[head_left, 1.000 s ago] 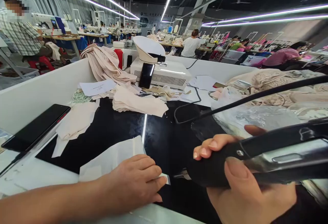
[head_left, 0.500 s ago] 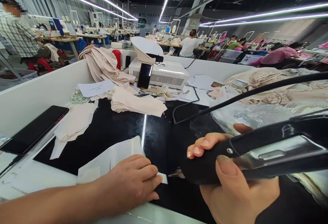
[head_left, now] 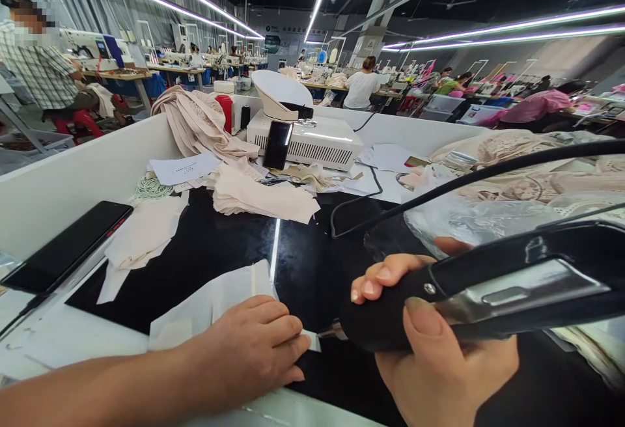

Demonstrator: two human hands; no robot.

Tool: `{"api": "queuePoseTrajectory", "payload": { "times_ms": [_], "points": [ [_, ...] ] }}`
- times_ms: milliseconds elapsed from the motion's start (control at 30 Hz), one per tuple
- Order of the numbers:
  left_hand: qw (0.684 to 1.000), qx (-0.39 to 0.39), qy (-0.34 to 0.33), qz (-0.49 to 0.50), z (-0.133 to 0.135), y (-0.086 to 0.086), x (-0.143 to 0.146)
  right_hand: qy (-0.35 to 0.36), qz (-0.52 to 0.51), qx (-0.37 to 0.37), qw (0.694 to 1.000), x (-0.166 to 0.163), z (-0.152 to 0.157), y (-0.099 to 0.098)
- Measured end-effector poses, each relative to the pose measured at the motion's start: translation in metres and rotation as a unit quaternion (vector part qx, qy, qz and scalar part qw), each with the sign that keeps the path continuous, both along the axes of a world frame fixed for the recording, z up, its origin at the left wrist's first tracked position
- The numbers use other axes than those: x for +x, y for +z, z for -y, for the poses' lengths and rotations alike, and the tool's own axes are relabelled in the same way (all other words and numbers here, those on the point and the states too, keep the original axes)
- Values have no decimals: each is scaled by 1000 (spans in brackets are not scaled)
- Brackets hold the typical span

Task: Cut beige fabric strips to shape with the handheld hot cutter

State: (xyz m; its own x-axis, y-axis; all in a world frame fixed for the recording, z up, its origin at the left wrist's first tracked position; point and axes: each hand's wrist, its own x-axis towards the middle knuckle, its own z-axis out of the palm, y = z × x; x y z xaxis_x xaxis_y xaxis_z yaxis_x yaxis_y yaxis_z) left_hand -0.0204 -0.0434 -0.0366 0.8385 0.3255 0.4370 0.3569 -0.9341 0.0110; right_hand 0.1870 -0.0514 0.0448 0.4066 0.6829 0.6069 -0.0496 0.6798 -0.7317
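- pressing pale sheet (head_left: 222,293) against counter (head_left: 234,238), beneath left fingers (head_left: 283,328), any pinch hidden; likely light, floppy, easily creased, best held near its edge
- grasping black tool (head_left: 469,277) in right fingers (head_left: 383,274); probably rigid, heavier, best held around its body

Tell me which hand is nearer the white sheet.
Left: the left hand rests on the white sheet; the right hand is off to its right, gripping a black tool.

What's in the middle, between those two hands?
In the head view, the corner of a pale sheet and the metal tip of the black tool lie between left hand and right hand. I can't tell whether they touch.
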Motion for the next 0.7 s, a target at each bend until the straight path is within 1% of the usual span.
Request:
{"api": "queuePoseTrajectory", "payload": {
  "times_ms": [167, 433, 600, 700],
  "points": [
    [1000, -9, 2, -2, 0, -4, 0, -2, 5, -6, 1000, -1, 0, -1],
    [1000, 8, -4, 25, -1, -2, -2, 19, -29, -9, 999, -1, 8, 1],
    [1000, 5, 5, 15, -1, 2, -2, 16, -14, 0, 1000, -2, 11, -6],
    [998, 21, 12, 54, 2, 5, -4, 19, 1, -16, 1000, -7, 14, -11]
  ]
}}
